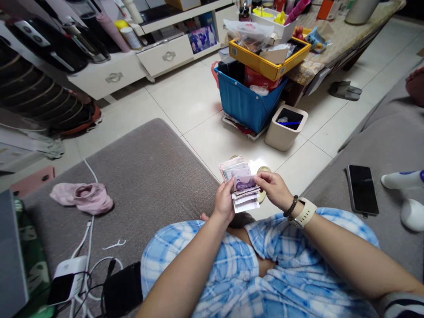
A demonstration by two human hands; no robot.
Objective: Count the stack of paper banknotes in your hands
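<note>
A fanned stack of banknotes [247, 194] is in front of me, above my lap. My left hand [225, 201] is closed around its left edge, thumb on top. A purple note marked 5 [244, 182] lies uppermost, and my right hand [270, 187] pinches its right end between thumb and fingers. Pinkish and pale notes [235, 167] stick out beyond it, while several folded note ends show on the near side. On my right wrist are a pale watch [306, 213] and a dark beaded bracelet.
On the grey sofa lie a pink sock-like cloth [82, 197], a white power strip [68, 278] with cables, a black box-like device [122, 289] and a phone [362, 190]. Beyond stand a blue bin [245, 99] and a beige waste bin [281, 132] on the tiles.
</note>
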